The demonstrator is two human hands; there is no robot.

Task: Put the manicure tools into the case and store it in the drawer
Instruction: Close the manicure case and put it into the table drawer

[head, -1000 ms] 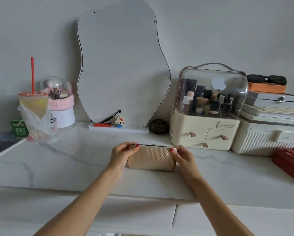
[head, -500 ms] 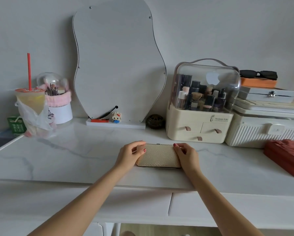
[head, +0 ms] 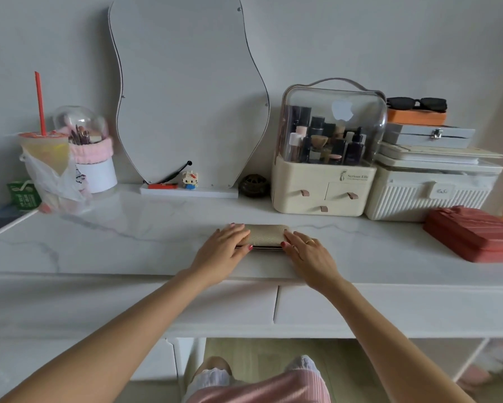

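A beige textured manicure case (head: 266,234) lies flat on the white marble tabletop (head: 134,245), closed or nearly so, with a dark seam along its front edge. My left hand (head: 224,248) rests over its left end, thumb at the front edge. My right hand (head: 308,251), wearing a ring, covers its right end, thumb on the front edge. No loose manicure tools are visible. Two closed drawer fronts sit under the tabletop, a left drawer (head: 238,303) and a right drawer (head: 390,306).
A wavy mirror (head: 186,91) leans on the wall behind. A cream cosmetics organizer (head: 326,187) and white boxes (head: 430,190) stand back right, a red case (head: 474,234) at the right. A drink cup in a bag (head: 46,167) and a brush holder (head: 90,158) stand left.
The camera tilted down and back, so the drawers and my lap came into view. Both hands slid from the case's ends onto its top, thumbs at its front edge.
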